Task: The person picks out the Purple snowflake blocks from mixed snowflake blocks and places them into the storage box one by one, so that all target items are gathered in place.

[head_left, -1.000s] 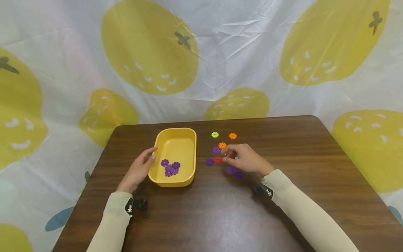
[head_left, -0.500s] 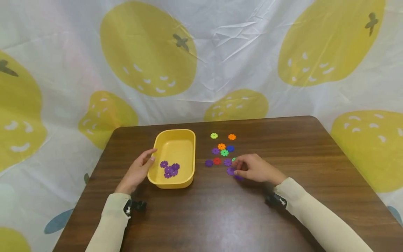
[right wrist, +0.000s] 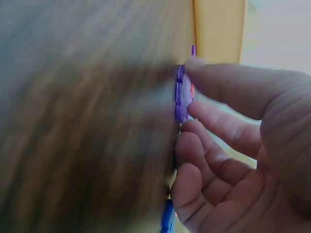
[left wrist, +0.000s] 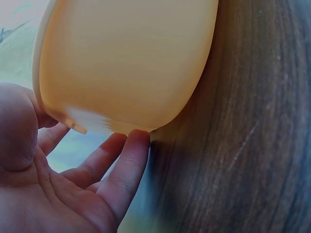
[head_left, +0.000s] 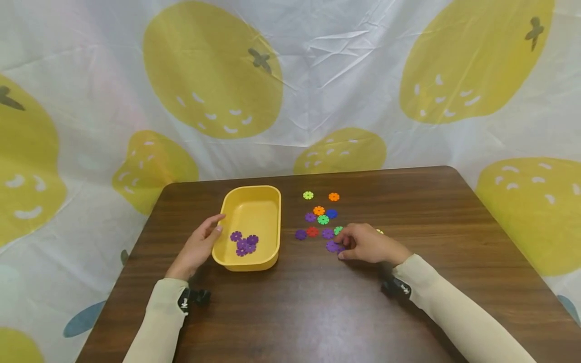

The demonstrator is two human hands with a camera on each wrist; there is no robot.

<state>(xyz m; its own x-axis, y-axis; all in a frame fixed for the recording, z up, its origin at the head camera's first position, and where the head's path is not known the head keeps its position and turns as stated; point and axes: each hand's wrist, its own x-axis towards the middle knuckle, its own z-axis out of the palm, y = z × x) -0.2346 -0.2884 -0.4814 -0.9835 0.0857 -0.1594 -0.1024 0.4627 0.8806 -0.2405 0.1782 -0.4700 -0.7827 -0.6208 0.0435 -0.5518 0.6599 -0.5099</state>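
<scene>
My left hand (head_left: 198, 247) rests at the left side of a yellow plastic tub (head_left: 256, 209), thumb and forefinger at its rim. In the left wrist view, other fingertips touch the tub's outer wall (left wrist: 126, 87). Several purple flower-shaped interlocking discs (head_left: 242, 243) lie inside the tub. My right hand (head_left: 369, 243) is low over the table, thumb and forefinger pinching a purple disc (right wrist: 181, 94) at its edges. Another purple disc (head_left: 328, 233) and a green disc (head_left: 338, 230) lie just beyond these fingers. The hand partly covers the purple discs under it.
Around lie a red disc (head_left: 312, 231), a blue disc (head_left: 332, 214), a green disc (head_left: 323, 219), two orange discs (head_left: 319, 210) and a lime disc (head_left: 308, 195). A yellow disc (head_left: 380, 231) peeks out behind my right hand. A lemon-print curtain (head_left: 290, 91) hangs behind the brown table (head_left: 290, 312).
My right hand has moved right and nearer to me, onto the nearest purple discs, uncovering the blue and green ones. My left hand has stayed at the tub.
</scene>
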